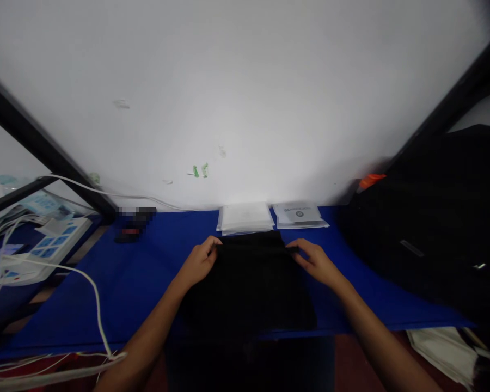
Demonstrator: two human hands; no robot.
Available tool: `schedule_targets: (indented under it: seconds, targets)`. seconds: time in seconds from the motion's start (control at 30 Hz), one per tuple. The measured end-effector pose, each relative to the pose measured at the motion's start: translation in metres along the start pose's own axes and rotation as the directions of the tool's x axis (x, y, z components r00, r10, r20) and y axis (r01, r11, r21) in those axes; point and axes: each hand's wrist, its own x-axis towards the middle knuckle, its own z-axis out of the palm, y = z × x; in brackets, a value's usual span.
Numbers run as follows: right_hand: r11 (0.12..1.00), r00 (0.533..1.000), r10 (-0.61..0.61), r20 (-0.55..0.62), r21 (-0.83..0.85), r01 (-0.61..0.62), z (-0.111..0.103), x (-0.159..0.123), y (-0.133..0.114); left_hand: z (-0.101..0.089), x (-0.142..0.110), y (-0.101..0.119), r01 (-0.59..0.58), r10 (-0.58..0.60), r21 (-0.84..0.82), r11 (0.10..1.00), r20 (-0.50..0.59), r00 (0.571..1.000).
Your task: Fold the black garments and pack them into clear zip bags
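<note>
A folded black garment (249,283) lies on the blue tabletop (139,277) straight in front of me. My left hand (200,261) pinches its far left corner, fingers closed on the cloth. On the far right corner, my right hand (315,261) grips the fabric the same way. Both forearms reach in from the bottom of the view. Just behind the garment, against the wall, lie a stack of clear plastic bags (245,218) and a printed flat packet (299,214).
A big heap of black cloth (433,228) fills the right side, with an orange object (371,181) behind it. At left a white power strip (44,247) trails white cables (93,305). A small dark object (134,224) sits by the wall. Black frame bars slant at both sides.
</note>
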Motion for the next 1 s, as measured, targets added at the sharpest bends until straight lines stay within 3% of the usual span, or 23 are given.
schedule_targets:
  seconds: [0.13,0.23,0.33,0.4,0.47,0.6,0.67,0.73,0.8,0.87,0.93,1.0]
  targets:
    - [0.982,0.983,0.137,-0.123,-0.113,-0.151,0.014,0.037,0.008,0.001,0.019,-0.009,0.105,-0.068,0.32,0.942,-0.127,0.99]
    - [0.926,0.96,0.18,-0.213,-0.293,-0.238,0.026,0.047,0.008,0.003,0.019,-0.008,0.069,0.048,0.533,0.843,-0.204,0.978]
    - [0.9,0.975,0.032,-0.218,-0.418,-0.122,0.033,0.039,-0.002,0.003,0.007,-0.007,-0.125,0.203,0.513,0.849,-0.099,0.974]
    - [0.902,0.993,-0.064,-0.095,-0.432,0.017,0.036,0.029,-0.01,0.003,-0.001,-0.01,-0.25,0.265,0.423,0.871,0.024,0.964]
    - [0.909,0.992,-0.119,0.047,-0.396,0.128,0.038,0.022,-0.016,0.003,-0.005,-0.015,-0.295,0.276,0.349,0.89,0.103,0.955]
    - [0.96,0.98,-0.128,0.151,-0.23,0.161,0.033,0.015,-0.02,-0.004,-0.011,-0.011,-0.33,0.308,0.276,0.903,0.121,0.944]
    - [0.991,0.986,-0.094,0.138,-0.082,0.106,0.023,0.01,-0.021,-0.013,-0.02,0.002,-0.336,0.316,0.247,0.909,0.118,0.941]
    - [0.992,0.979,-0.017,0.205,0.124,-0.008,0.009,0.003,-0.023,-0.025,-0.035,0.018,-0.263,0.235,0.219,0.94,0.148,0.961]
    - [0.919,0.917,0.019,0.398,0.354,-0.172,-0.001,-0.005,-0.023,-0.037,-0.05,0.032,-0.159,0.118,0.129,0.979,0.283,0.952]
    - [0.781,0.851,0.02,0.525,0.522,-0.341,-0.005,-0.008,-0.018,-0.045,-0.059,0.039,-0.05,0.058,-0.03,0.998,0.515,0.855]
    - [0.64,0.867,0.153,0.475,0.621,-0.453,-0.003,-0.004,-0.009,-0.047,-0.057,0.039,0.041,0.066,-0.151,0.988,0.644,0.762]
    - [0.507,0.856,0.407,0.318,0.702,-0.501,0.003,0.009,0.004,-0.043,-0.045,0.035,0.037,0.108,-0.209,0.977,0.639,0.761]
